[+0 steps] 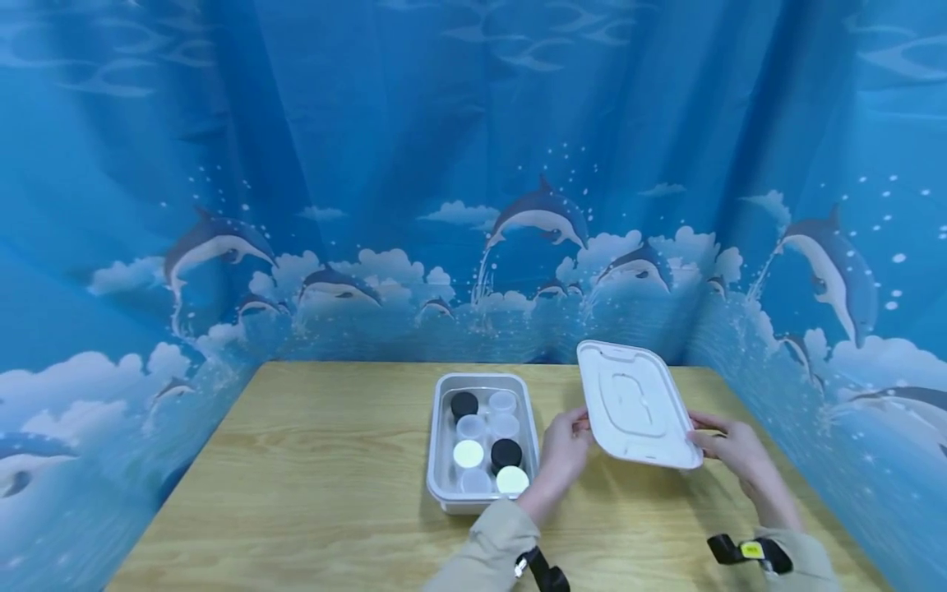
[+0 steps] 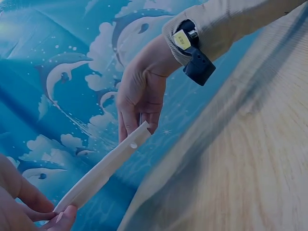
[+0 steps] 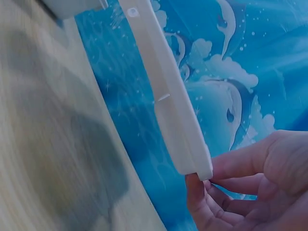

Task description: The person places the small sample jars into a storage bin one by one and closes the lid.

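In the head view, a white lid is held tilted above the counter, just right of an open tray of small jars, pinched at its edges by the left hand and right hand.

In the left wrist view, only fingertips are seen on the lid's corner; such a thin grip could let it slip.

In the right wrist view, the lid's corner is nipped just as lightly, so a drop onto the jars seems possible.

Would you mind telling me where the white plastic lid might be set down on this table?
The wooden table lies bare left of the grey tray of small jars, and beneath the white plastic lid held by both hands. The tray itself is crowded.
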Demonstrator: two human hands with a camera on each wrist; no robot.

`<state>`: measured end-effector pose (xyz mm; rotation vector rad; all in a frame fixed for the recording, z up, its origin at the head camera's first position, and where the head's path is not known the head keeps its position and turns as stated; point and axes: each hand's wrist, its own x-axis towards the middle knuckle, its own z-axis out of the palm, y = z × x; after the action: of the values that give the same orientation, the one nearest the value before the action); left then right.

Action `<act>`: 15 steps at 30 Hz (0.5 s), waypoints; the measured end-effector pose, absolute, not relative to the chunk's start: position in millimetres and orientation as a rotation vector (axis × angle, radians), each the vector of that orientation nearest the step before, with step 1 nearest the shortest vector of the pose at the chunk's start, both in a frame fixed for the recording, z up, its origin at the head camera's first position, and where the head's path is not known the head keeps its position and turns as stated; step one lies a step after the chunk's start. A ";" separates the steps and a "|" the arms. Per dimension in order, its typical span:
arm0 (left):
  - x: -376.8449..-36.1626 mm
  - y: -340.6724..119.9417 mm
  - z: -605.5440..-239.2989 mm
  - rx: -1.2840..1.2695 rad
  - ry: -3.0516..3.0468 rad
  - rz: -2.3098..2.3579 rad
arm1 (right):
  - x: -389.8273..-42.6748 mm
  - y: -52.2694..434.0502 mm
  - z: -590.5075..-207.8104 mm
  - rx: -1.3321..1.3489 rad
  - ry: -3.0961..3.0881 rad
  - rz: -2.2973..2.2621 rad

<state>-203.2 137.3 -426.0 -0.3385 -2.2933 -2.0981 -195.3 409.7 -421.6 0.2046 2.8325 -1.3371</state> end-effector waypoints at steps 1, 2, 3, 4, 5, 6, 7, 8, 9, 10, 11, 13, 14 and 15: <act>-203.7 134.9 -424.2 -0.334 -2.297 -2.099 | -195.7 407.0 -420.5 0.196 2.837 -1.340; -204.1 132.5 -422.2 -0.328 -2.302 -2.097 | -196.2 404.6 -419.8 0.181 2.841 -1.347; -204.8 130.2 -420.9 -0.327 -2.295 -2.104 | -196.6 401.9 -418.8 0.172 2.841 -1.360; -205.8 128.1 -420.1 -0.321 -2.286 -2.123 | -197.4 399.2 -418.0 0.161 2.844 -1.368; -206.8 125.8 -419.4 -0.317 -2.280 -2.136 | -198.1 396.6 -417.3 0.153 2.845 -1.378; -207.6 123.2 -418.6 -0.315 -2.269 -2.148 | -198.9 394.0 -416.7 0.143 2.844 -1.390; -208.3 120.0 -417.9 -0.317 -2.268 -2.140 | -199.8 391.3 -416.1 0.133 2.844 -1.405; -209.2 116.9 -417.4 -0.306 -2.264 -2.151 | -200.9 388.5 -415.5 0.120 2.842 -1.426; -210.1 113.3 -416.7 -0.307 -2.262 -2.152 | -202.0 385.5 -414.8 0.101 2.841 -1.441; -210.9 109.5 -416.1 -0.297 -2.265 -2.156 | -203.3 382.2 -414.2 0.084 2.839 -1.462; -211.7 105.2 -415.0 -0.295 -2.271 -2.151 | -204.4 378.7 -413.3 0.067 2.834 -1.484; -213.5 96.0 -412.5 -0.290 -2.277 -2.141 | -207.2 371.0 -411.4 0.024 2.824 -1.519; -214.6 91.4 -411.5 -0.281 -2.282 -2.139 | -208.5 366.5 -410.2 0.005 2.817 -1.538; -215.7 86.4 -410.4 -0.276 -2.286 -2.124 | -210.2 362.1 -409.1 -0.012 2.812 -1.553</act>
<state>-215.7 86.4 -410.4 -0.2755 -2.2864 -2.1243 -210.2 362.1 -409.1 -0.0116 2.8119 -1.5528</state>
